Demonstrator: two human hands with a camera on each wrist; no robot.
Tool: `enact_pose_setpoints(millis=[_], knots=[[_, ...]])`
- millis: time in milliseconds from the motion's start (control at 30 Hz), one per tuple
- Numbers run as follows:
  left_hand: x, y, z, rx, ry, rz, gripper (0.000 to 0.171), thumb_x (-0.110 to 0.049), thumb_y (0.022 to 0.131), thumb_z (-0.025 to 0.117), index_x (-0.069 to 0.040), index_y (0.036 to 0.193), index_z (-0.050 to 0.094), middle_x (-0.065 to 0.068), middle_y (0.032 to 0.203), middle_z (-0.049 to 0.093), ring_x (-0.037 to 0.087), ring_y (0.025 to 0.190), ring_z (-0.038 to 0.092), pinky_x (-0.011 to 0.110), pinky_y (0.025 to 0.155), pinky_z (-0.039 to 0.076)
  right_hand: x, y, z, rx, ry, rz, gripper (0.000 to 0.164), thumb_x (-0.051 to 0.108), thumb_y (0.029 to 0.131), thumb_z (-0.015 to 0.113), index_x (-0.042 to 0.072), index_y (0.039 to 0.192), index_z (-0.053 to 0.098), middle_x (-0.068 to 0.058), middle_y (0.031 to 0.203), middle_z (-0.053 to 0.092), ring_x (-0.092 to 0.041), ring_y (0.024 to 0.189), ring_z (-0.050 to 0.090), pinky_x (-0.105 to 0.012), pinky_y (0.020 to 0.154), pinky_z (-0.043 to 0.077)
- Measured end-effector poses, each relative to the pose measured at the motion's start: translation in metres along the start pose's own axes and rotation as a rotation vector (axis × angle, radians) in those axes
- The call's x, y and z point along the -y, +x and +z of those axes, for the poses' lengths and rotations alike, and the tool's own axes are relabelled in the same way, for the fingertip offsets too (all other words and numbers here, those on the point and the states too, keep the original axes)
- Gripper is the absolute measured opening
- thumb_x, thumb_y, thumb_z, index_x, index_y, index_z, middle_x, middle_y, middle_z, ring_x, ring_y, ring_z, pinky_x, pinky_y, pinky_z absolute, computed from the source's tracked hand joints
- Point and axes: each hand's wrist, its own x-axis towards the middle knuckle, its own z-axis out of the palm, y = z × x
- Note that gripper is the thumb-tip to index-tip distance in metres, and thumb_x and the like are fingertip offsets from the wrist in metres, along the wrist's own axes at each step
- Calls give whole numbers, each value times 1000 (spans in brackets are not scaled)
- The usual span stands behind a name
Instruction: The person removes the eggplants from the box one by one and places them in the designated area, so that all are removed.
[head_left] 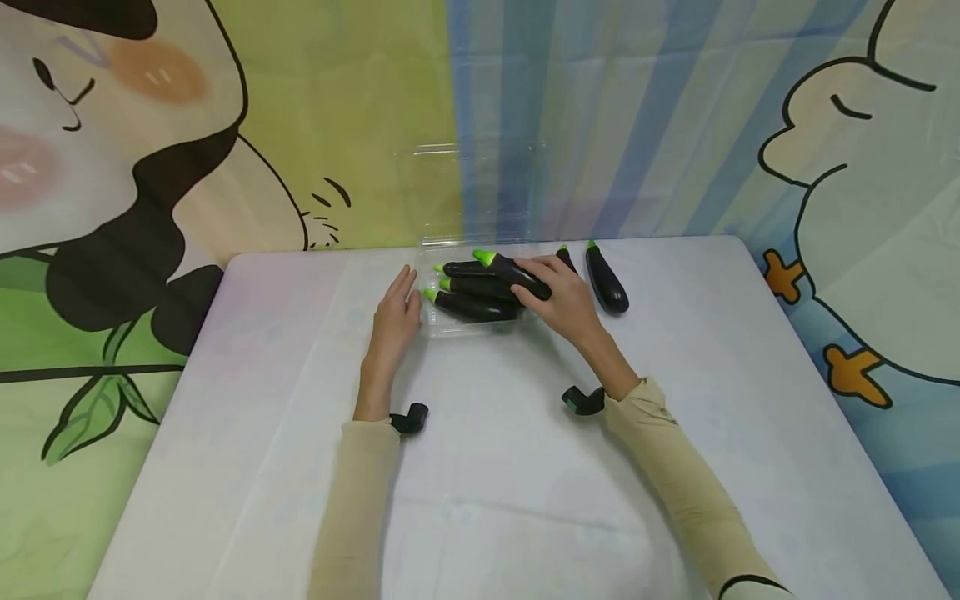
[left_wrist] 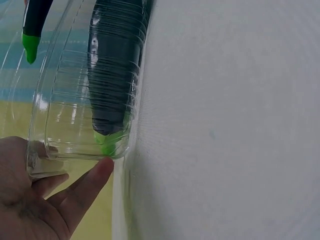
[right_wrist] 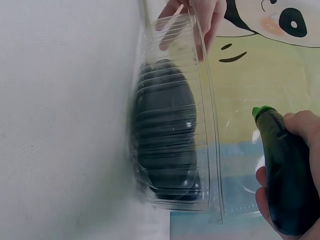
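Observation:
My right hand point(head_left: 562, 296) grips a dark eggplant point(head_left: 517, 273) with a bright green stem end, holding it above a clear plastic box point(head_left: 468, 329). In the right wrist view that eggplant point(right_wrist: 287, 175) lies between thumb and fingers, apart from the box wall. Three eggplants point(head_left: 480, 310) lie side by side in the box, stem ends to the left. My left hand point(head_left: 395, 315) rests against the box's left end with its fingers fairly straight. From the left wrist view, a fingertip point(left_wrist: 106, 165) touches the box's lower corner.
Two more eggplants point(head_left: 606, 279) are on the white table point(head_left: 480, 500) right of the box, one partly hidden by my right hand. The box's clear lid point(head_left: 472, 193) stands raised at the back, before a printed cloth backdrop point(head_left: 360, 100).

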Motion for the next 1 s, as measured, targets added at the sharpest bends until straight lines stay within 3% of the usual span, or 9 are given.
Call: enact_pose_setpoints(millis=[167, 567, 767, 1000], knots=[[2, 0, -1, -2, 0, 10, 47, -20, 104, 39, -10, 150, 36, 0, 161, 26, 24, 147, 30, 43, 113, 40, 3, -5, -3, -30, 2, -33, 43, 24, 87, 72, 12, 128, 64, -13, 116, 63, -27, 95, 64, -41, 72, 54], [2, 3, -1, -4, -11, 20, 47, -19, 103, 40, -7, 149, 38, 3, 161, 27, 25, 147, 30, 43, 113, 39, -11, -15, -12, -47, -10, -21, 49, 21, 84, 75, 10, 129, 61, -18, 119, 60, -32, 95, 63, -45, 73, 54], [1, 1, 0, -4, -20, 10, 48, -21, 104, 38, -9, 150, 36, 0, 161, 26, 25, 142, 39, 43, 112, 41, -17, -20, -17, -36, -12, 4, 43, 19, 90, 68, 11, 132, 60, -17, 122, 61, -32, 102, 62, -47, 79, 53], [2, 1, 1, -4, -22, 4, 48, -21, 104, 38, -11, 150, 35, -1, 162, 25, 23, 147, 31, 42, 116, 36, -22, -25, -24, -44, -37, 30, 40, 13, 95, 58, 10, 135, 58, -19, 125, 58, -34, 97, 61, -47, 73, 52]])
